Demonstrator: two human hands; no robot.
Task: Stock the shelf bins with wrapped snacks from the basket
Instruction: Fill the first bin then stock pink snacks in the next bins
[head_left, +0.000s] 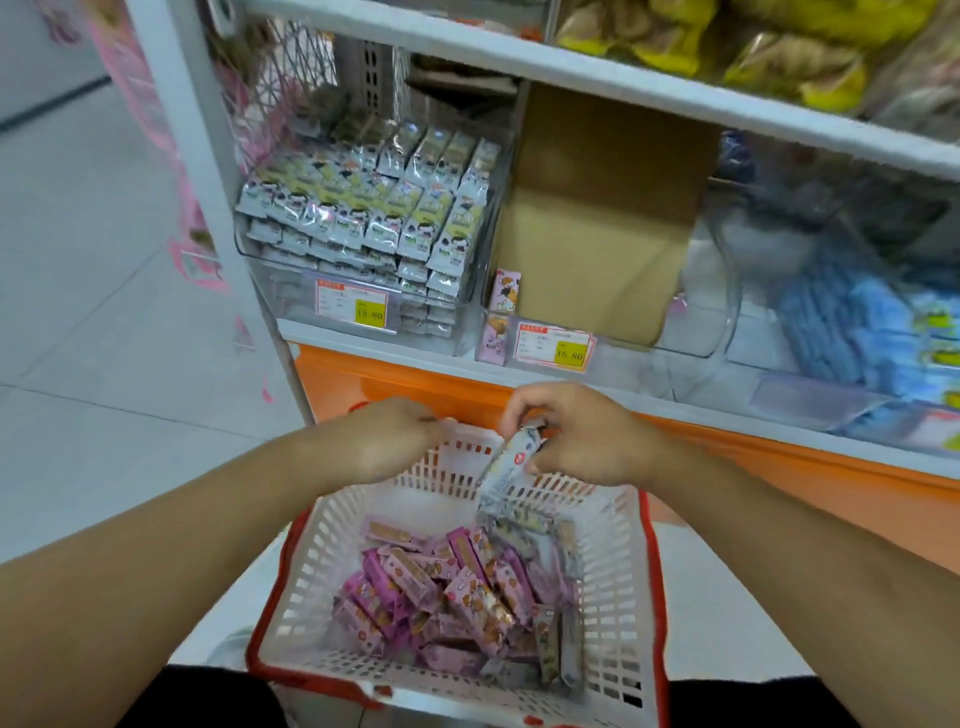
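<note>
Right now I read this as the pick-up step: my right hand (576, 436) has its fingers (519, 410) curled round the top end of a silver wrapped snack (506, 465), which hangs tilted down from the grip toward the basket (618, 587). Under that snack a few more silver packets (514, 519) trail toward the heap; I cannot tell whether they are stuck to it or just lying against the basket's far wall. My left hand (387, 441) sits just beside, at the basket's far rim, fingers bent downward; whether it holds the rim or anything else I cannot tell, since the fingertips are hidden behind the hand.

Below both hands, the basket holds mostly pink wrapped snacks (415, 587), with some silver ones along the right side.

Above and ahead of the fingers, the clear left bin (363, 296) is nearly full of matching silver packets. The bin next to it (613, 343), straight ahead of my right hand, holds a cardboard box (597, 218) and a couple of pink packets (504, 296) at its front left corner.

My guess for the next move: lift the silver snack clear of the basket wall, carry it up and left, and lay it on the stacked rows without knocking the front ones off.
</note>
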